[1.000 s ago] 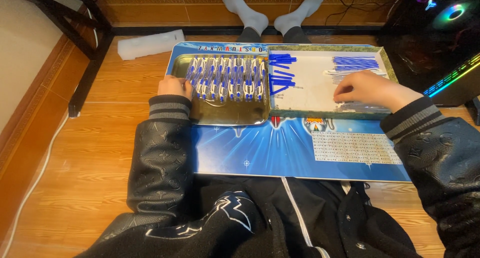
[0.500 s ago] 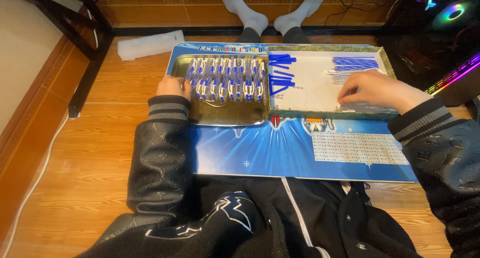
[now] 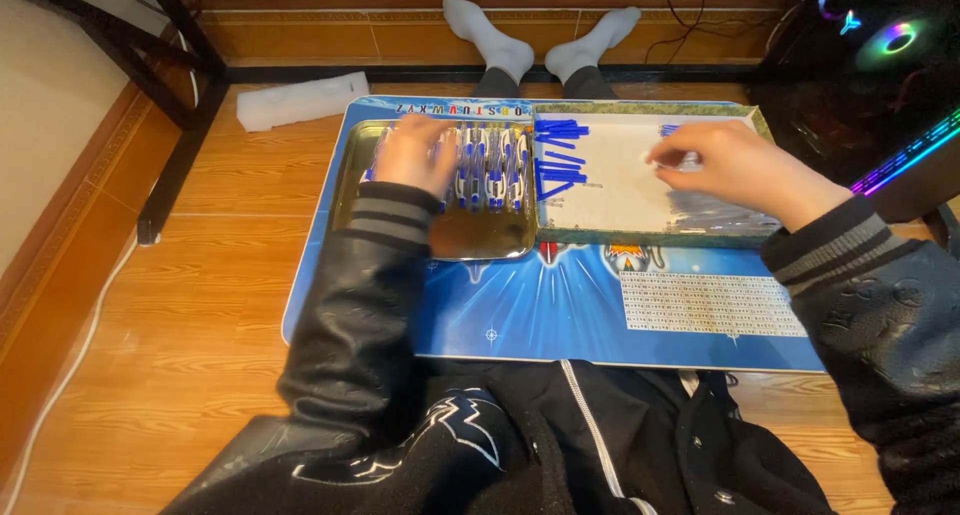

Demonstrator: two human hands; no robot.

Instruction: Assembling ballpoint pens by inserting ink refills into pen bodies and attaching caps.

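My left hand (image 3: 413, 153) lies on a row of blue-and-white pens (image 3: 492, 165) that fills a metal tray (image 3: 480, 241). The hand covers the left part of the row, and whether it grips a pen is hidden. My right hand (image 3: 735, 167) reaches into a shallow white-bottomed box (image 3: 612, 197) beside the tray, its fingertips pinched on a small pale piece (image 3: 682, 160). A loose heap of thin blue sticks (image 3: 556, 160) lies at the box's left side. More blue pieces (image 3: 668, 129) show just beyond my right fingers.
Tray and box rest on a blue printed mat (image 3: 560, 315) on the wooden floor, across my outstretched legs with white socks (image 3: 540, 40). A white foam block (image 3: 300, 100) lies at the back left, by a black table leg (image 3: 175, 145). A lit computer case (image 3: 885, 55) stands at the right.
My left hand has moved from the tray's left edge onto the pens inside it. My right hand has shifted a little left and farther back in the box.
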